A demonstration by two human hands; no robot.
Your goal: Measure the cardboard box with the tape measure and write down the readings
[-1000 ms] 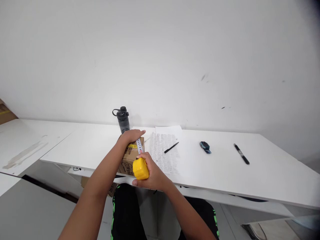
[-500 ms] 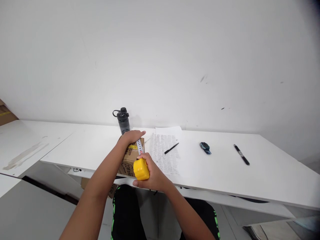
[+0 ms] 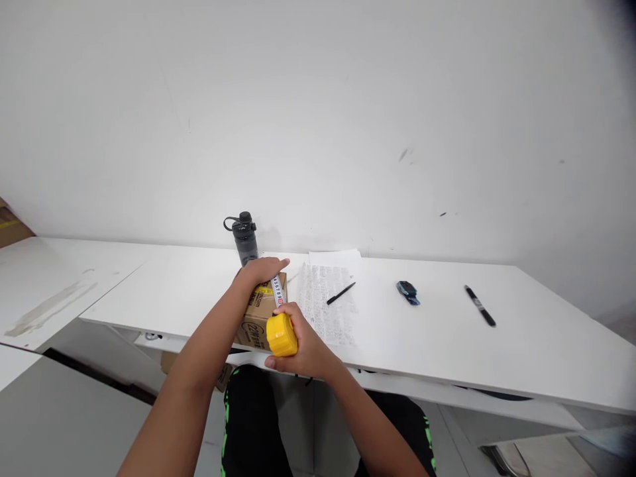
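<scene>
A brown cardboard box [image 3: 258, 311] with dark printing and a yellow mark stands at the desk's front edge. My left hand [image 3: 263, 268] wraps over its far end, thumb stretched to the right and the other fingers hidden. In my right hand [image 3: 304, 338] is a yellow tape measure [image 3: 281, 334], gripped at the near side of the box. Its white blade [image 3: 277, 291] runs out along the box top, numbers showing, up to my left hand. The blade's far end is covered by that hand.
Behind the box stands a dark water bottle [image 3: 245, 238]. Right of it are handwritten sheets [image 3: 322, 315] with a black pen [image 3: 341, 293] on top. Farther right on the white desk [image 3: 417, 351] lie a teal-and-black watch-like item [image 3: 408, 291] and a black marker [image 3: 479, 306].
Almost nothing differs. The view has shifted very slightly; both hands, the tape measure and the box keep their places.
</scene>
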